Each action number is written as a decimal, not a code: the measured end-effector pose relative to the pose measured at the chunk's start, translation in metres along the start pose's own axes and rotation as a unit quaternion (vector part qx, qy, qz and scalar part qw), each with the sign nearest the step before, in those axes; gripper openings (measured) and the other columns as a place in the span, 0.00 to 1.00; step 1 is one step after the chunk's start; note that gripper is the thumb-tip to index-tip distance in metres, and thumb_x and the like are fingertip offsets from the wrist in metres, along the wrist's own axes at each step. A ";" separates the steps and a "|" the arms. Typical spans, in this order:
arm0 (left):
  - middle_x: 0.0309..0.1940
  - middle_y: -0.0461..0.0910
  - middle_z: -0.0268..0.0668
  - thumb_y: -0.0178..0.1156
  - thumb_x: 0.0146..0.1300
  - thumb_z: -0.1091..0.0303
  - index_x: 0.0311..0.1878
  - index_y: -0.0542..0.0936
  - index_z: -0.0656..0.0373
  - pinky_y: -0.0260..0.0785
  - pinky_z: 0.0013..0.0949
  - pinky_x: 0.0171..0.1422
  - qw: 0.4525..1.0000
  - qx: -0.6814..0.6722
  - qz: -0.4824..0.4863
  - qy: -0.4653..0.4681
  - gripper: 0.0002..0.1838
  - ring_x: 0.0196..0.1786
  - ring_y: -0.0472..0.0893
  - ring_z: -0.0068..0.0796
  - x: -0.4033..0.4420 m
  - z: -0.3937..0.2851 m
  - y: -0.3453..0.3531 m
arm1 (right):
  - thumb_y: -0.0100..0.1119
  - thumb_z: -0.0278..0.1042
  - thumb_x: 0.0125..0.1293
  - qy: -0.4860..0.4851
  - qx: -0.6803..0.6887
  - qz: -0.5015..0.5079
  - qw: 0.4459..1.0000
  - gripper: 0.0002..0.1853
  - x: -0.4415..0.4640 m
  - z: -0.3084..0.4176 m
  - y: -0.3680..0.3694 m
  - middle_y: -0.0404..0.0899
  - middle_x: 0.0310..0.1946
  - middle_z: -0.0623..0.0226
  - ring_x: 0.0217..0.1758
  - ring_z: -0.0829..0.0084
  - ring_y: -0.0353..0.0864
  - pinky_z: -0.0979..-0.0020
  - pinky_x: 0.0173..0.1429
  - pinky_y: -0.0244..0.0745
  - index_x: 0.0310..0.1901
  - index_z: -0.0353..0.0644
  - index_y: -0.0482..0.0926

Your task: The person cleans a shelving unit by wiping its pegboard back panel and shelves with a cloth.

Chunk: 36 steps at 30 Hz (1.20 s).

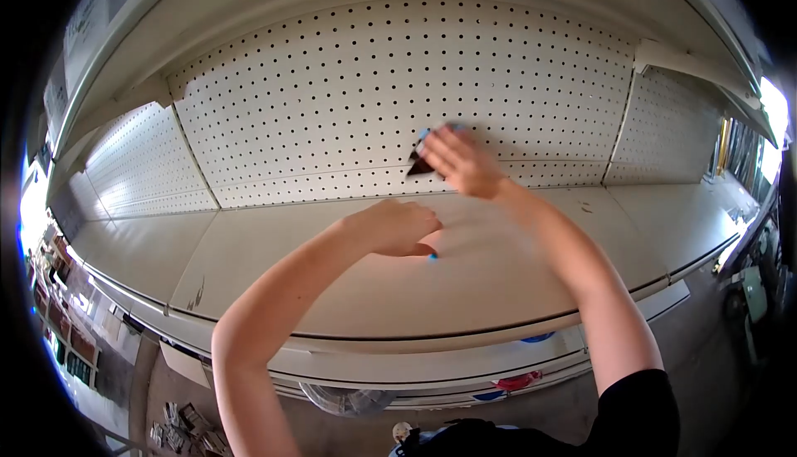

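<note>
The left hand (397, 226), below and to the left of the grip, is bent at the wrist over the shelf (357, 295), its fingers curled inward and its thumb showing at the near side. Whether it encloses anything, or bears on the shelf, I cannot tell.

The cloth (422, 166), as the dark, blurred piece seems to be, lies at the grip itself, poking out left of and below the fingers, against the lower part of the board (398, 83). The right hand (466, 166) appears to grasp it, fingers laid over it and reaching up and left; their exact hold is blurred.

The step in hand looks like working the cloth over the holed face, just above where board meets shelf. The next move calls for even pressure through the fingers, with the cloth's loose corner kept under control and the left hand clear.
</note>
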<state>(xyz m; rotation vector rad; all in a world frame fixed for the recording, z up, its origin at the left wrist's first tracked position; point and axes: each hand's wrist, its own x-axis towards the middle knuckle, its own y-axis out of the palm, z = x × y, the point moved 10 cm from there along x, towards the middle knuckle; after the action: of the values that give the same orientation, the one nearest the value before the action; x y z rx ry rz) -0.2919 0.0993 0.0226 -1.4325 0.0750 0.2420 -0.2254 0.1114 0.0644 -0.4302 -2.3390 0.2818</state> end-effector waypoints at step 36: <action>0.68 0.63 0.41 0.50 0.69 0.56 0.67 0.64 0.55 0.57 0.40 0.72 0.985 -0.070 -0.156 0.023 0.25 0.70 0.62 0.38 -0.031 0.023 0.032 | 0.52 0.29 0.61 0.016 -0.029 -0.051 0.998 0.24 0.036 -0.022 -0.002 0.70 0.60 0.64 0.65 0.60 0.67 0.57 0.67 0.64 0.60 0.52 0.70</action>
<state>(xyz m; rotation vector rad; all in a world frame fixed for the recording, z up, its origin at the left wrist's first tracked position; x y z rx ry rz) -0.3309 0.1224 0.0008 -1.5676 -0.1316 -0.0455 -0.2355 0.1251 0.1034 -0.3390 -2.3327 0.1576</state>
